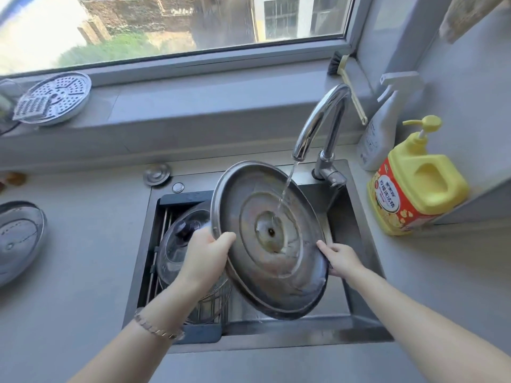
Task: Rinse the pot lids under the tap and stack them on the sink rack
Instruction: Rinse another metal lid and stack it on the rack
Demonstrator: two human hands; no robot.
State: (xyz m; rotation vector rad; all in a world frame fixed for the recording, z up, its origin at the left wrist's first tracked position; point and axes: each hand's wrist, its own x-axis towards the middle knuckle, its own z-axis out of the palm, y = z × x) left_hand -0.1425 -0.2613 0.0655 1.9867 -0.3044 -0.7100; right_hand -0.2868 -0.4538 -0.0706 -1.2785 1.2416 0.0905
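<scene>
Matte grey counter (83, 272) rings the steel sink (359, 324); at centre, my left hand (206, 255) and right hand (341, 258) each clamp the round, ridged steel lid (276, 275) under the chrome tap (318, 120).

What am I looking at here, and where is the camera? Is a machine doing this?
No machine: these are a person's two bare hands. The one picture comes from a wide-angle camera worn on the person's head, looking down at a kitchen sink.

The left hand and right hand each grip the rim of a big steel lid. It is held tilted under the tap, and the water runs onto its middle.

On the rack at the sink's left lies a glass lid. What looks like a third lid lies on the counter at far left. A perforated plate sits on the windowsill. At the right stand a soap bottle and a spray bottle.
</scene>
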